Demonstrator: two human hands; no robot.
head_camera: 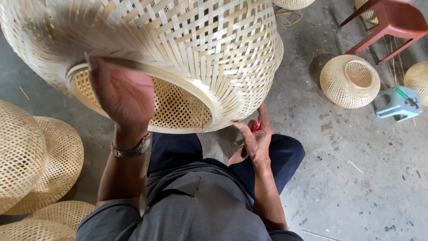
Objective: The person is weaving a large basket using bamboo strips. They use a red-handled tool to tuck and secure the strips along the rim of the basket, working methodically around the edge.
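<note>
Across the lap, the woven basket (178,53) fills twelve o'clock; the left hand (122,96) clamps its rim while the right hand (256,136) closes on red cutters (256,125) at five o'clock. Blades could nick fingers or snap strips if the basket rolls.

Grey shirt (196,209), dark blue trousers (276,156), metal wristwatch (133,149).

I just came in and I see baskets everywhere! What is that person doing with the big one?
A seated person holds up a large woven bamboo basket. The left hand grips its round rim, while the right hand touches the lower edge and holds a small red-handled tool. More woven baskets lie on the concrete floor, beside a red stool.
</note>
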